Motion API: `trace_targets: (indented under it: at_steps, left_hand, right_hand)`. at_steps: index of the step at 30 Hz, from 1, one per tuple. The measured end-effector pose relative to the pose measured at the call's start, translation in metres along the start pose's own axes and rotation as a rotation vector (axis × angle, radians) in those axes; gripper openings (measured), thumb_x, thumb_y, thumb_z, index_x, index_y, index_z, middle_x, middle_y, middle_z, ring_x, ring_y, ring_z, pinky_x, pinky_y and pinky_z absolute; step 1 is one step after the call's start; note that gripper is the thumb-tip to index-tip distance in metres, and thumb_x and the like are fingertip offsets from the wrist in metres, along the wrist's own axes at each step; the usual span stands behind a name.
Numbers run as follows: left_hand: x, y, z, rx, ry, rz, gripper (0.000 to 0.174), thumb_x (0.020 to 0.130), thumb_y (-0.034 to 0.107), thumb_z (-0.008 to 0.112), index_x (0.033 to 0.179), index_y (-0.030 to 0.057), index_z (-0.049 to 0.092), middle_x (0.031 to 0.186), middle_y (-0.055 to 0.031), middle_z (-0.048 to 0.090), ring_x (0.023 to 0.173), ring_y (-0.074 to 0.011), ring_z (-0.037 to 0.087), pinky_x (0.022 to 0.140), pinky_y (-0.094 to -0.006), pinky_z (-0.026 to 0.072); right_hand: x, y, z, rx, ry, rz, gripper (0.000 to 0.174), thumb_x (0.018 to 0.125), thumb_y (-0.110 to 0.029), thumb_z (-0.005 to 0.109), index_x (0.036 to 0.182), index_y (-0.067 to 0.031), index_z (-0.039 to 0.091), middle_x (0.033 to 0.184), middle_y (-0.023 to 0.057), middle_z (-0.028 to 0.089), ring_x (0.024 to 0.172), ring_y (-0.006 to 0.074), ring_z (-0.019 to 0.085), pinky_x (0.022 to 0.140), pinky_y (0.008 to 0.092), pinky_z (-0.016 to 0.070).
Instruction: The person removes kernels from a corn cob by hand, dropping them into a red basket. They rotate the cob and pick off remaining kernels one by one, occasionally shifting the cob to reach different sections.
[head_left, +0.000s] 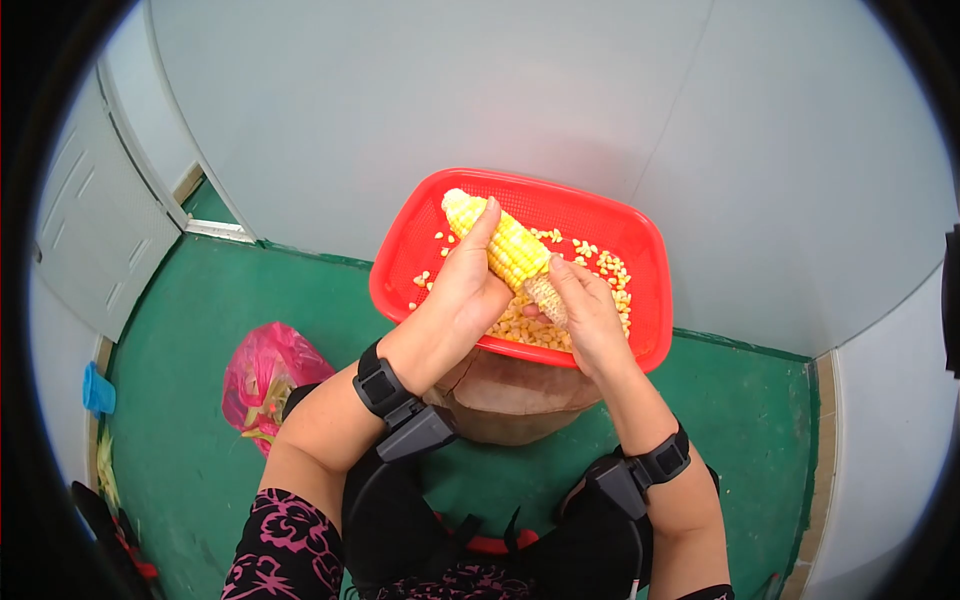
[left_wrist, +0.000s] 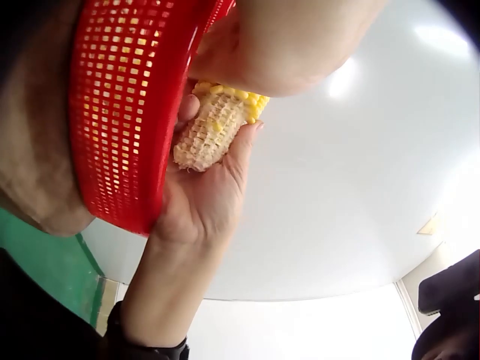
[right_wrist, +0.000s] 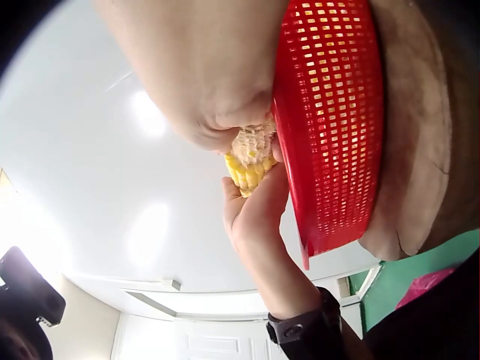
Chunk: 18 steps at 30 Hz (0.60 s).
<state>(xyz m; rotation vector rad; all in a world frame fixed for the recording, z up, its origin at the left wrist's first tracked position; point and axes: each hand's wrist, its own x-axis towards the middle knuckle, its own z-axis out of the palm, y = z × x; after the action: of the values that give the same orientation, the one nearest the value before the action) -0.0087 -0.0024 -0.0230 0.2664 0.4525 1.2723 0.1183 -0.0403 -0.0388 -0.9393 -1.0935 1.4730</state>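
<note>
An ear of corn [head_left: 515, 248] is held slantwise over a red plastic basket [head_left: 655, 300], its bare, stripped end toward the right hand. My left hand [head_left: 470, 285] grips the kernel-covered part, thumb laid along its upper side. With thumb and fingers, my right hand [head_left: 588, 310] holds the ear near the line where yellow kernels meet bare cob [left_wrist: 206, 139]. Loose kernels [head_left: 605, 268] lie on the basket floor, thickest below the hands and on the right. In the right wrist view, yellow kernels [right_wrist: 249, 176] show between the two hands.
The basket stands on a round wooden stump [head_left: 515, 400]. A pink plastic bag [head_left: 270, 375] with husks sits on the green floor to the left. Farther left are a small blue container [head_left: 98, 390] and a white door [head_left: 95, 210]. A grey wall [head_left: 780, 180] rises behind the basket.
</note>
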Motion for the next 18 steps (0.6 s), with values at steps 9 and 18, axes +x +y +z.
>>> trace_targets:
  at_steps: [9, 18]
  left_hand:
    - [-0.002, 0.000, 0.001, 0.032, 0.011, 0.029, 0.038, 0.087, 0.030, 0.053, 0.116, 0.0063, 0.043, 0.116, -0.0088, 0.050, 0.109, -0.0237, 0.047, 0.096, -0.0407, 0.0360]
    - [-0.001, 0.002, 0.002, 0.027, 0.005, 0.023, 0.039, 0.087, 0.030, 0.053, 0.116, 0.0064, 0.043, 0.118, -0.0092, 0.049, 0.110, -0.0244, 0.046, 0.098, -0.0418, 0.0341]
  right_hand:
    - [0.002, 0.000, 0.004, -0.088, -0.002, -0.050, 0.038, 0.091, -0.033, 0.044, 0.108, -0.0007, 0.053, 0.095, 0.0059, 0.059, 0.080, 0.0110, 0.057, 0.070, 0.0242, 0.0489]
    - [0.003, 0.007, -0.003, 0.023, -0.043, -0.060, 0.035, 0.093, -0.028, 0.039, 0.109, 0.0009, 0.052, 0.098, 0.0085, 0.059, 0.082, 0.0144, 0.059, 0.069, 0.0275, 0.0503]
